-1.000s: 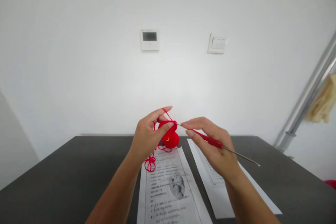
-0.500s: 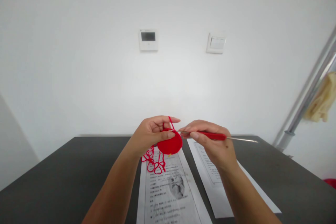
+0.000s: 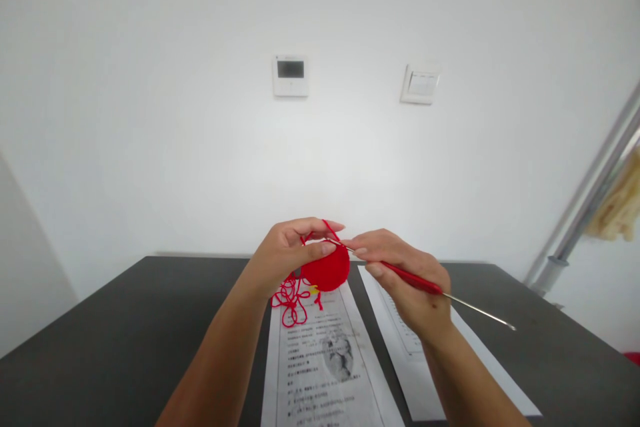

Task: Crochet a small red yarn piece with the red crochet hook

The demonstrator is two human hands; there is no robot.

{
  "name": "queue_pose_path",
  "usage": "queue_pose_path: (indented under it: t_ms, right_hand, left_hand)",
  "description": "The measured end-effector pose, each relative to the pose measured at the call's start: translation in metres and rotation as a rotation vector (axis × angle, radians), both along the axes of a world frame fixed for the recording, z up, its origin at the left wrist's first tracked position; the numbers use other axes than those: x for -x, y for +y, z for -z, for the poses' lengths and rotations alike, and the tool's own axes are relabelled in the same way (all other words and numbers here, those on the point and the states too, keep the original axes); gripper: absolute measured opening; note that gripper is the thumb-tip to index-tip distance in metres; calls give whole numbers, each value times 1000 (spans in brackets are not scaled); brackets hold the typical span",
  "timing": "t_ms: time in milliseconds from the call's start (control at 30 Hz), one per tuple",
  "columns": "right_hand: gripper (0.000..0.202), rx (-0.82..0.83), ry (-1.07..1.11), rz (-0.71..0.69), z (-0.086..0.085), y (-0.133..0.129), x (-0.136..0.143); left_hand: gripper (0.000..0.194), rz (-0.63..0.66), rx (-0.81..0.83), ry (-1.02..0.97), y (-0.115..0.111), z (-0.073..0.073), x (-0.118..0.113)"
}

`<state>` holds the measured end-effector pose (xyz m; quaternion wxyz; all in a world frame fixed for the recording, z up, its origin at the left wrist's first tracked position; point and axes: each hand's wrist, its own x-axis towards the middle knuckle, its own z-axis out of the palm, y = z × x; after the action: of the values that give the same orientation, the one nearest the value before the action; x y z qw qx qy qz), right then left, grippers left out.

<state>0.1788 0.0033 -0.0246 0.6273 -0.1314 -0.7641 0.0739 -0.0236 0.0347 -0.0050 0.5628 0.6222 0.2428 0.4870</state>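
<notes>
Between the thumb and fingers of my left hand (image 3: 295, 247) is a round red crochet piece (image 3: 327, 270), pinched at its upper edge. A strand of red yarn runs over my left index finger down to that edge. My right hand (image 3: 410, 277) grips a crochet hook (image 3: 413, 280) by its red handle. Its thin metal tip meets the top right edge of the piece; the exact stitch is too small to make out. The hook's other metal end sticks out to the lower right. Loose red yarn (image 3: 290, 300) hangs in loops below my left hand, beside a small yellow bit (image 3: 313, 290).
Two printed sheets lie on the dark table: one sheet (image 3: 325, 387) with a grey picture under the work, another sheet (image 3: 425, 387) under my right forearm. A wall panel (image 3: 291, 83) and a light switch (image 3: 421, 87) are on the white wall. A metal pole (image 3: 580, 233) stands at right.
The hook has tilted, its rear end swinging downward while its tip stays at the edge of the piece. The red piece has turned slightly, and the yellow bit and hanging yarn have shifted.
</notes>
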Motion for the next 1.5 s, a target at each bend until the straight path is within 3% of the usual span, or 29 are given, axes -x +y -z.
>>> queue_pose_path:
  t_ms: [167,333,433,567,633,800,900,1000,1100,1367,1500]
  right_hand:
    - [26,-51,12,46,3,0,3]
    - [25,-100,-3,124,8,1,8]
    - [22,-117,-9,191,6,2,10]
    - [16,-60,-37,295,11,7,16]
    - [16,-83,-45,374,18,13,20]
    - [19,-260,-73,374,28,17,27]
    - [12,-166,-95,293,18,7,25]
    - [12,-52,-73,209,6,-5,19]
    - [15,-45,-69,133,0,-11,15]
    - [17,-51,-23,52,-1,-7,10]
    - [13,-5,33,-36,-2,-8,7]
  left_hand:
    - [63,61,55,-25,-7,0,-7]
    - [76,68,29,13,-14,-1,-10]
    - [78,-31,-37,66,-17,-3,-13]
    - [65,-330,-220,220,-25,-4,-20]
    - [63,-372,-222,215,-25,-3,-23]
    - [73,72,128,-61,-10,1,-17]
    - [62,212,232,-97,-2,2,-6]
    - [57,275,258,-84,-1,2,0]
    - [58,303,247,-83,-6,2,0]
    - [51,268,269,-188,-15,0,-16]
    - [46,351,243,-248,-14,0,-16]
